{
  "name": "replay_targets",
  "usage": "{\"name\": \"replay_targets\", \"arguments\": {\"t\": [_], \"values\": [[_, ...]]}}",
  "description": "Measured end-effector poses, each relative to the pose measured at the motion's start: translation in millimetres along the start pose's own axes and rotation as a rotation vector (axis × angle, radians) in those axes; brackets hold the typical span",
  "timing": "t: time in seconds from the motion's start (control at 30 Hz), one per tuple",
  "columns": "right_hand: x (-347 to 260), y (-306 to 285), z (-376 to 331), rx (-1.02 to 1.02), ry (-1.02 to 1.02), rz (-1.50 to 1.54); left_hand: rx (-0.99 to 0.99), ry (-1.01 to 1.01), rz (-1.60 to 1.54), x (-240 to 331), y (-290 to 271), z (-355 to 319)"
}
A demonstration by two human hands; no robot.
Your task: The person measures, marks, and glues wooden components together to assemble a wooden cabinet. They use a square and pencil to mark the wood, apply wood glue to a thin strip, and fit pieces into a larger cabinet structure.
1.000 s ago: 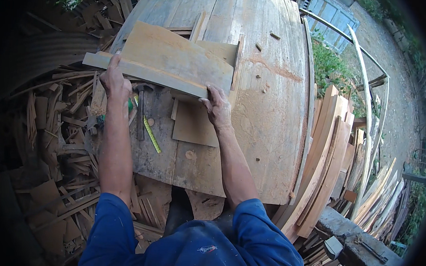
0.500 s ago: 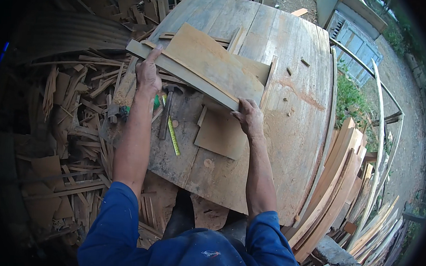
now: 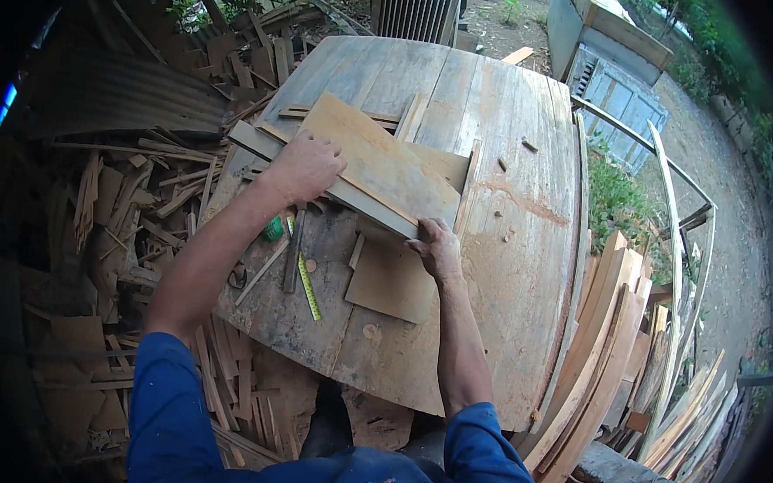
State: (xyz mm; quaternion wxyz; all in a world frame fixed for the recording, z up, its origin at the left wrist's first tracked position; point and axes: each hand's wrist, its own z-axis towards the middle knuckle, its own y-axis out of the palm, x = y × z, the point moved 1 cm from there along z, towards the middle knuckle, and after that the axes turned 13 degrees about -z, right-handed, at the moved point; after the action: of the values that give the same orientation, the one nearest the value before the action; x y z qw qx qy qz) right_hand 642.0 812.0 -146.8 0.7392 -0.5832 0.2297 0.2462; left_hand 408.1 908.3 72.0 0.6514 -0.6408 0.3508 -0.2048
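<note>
A stack of flat wooden boards [image 3: 382, 167] lies across a large weathered plank table [image 3: 499, 99]. My left hand [image 3: 303, 169] presses flat on the stack's left part, over a long grey board edge. My right hand [image 3: 437, 247] grips the stack's lower right corner. Under that corner lies a thin brown panel [image 3: 393, 281]. Both blue sleeves enter from the bottom edge.
A yellow-green ruler [image 3: 304, 272], a dark metal tool [image 3: 293, 254] and a green object [image 3: 272, 228] lie on the table near my left forearm. Wood scraps [image 3: 125, 219] pile up at left. Leaning planks [image 3: 608, 358] stand at right. A corrugated sheet [image 3: 123, 96] lies far left.
My left hand slid from the stack's far left end toward its middle. My right hand stays at the lower right corner. The camera view shifted, the table now looks closer.
</note>
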Motion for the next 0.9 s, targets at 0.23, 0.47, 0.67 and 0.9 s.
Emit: {"name": "replay_targets", "arguments": {"t": [0.23, 0.47, 0.67, 0.9], "values": [[6.3, -9.2, 9.7, -0.110, 0.057, -0.046, 0.066, 0.303, 0.080, -14.9, -7.7, 18.8], [10.9, -4.4, 6.4, -0.140, 0.053, -0.040, 0.293, 0.435, 0.152, -42.1, -112.2, -43.1], [0.1, 1.2, -4.2, -0.130, 0.027, -0.114, 0.281, 0.412, 0.250, -51.6, -146.7, -125.6], [-12.0, 15.3, -1.9, -0.024, 0.060, -0.121, -0.007, 0.437, 0.124, 30.2, -48.0, -148.8]]}}
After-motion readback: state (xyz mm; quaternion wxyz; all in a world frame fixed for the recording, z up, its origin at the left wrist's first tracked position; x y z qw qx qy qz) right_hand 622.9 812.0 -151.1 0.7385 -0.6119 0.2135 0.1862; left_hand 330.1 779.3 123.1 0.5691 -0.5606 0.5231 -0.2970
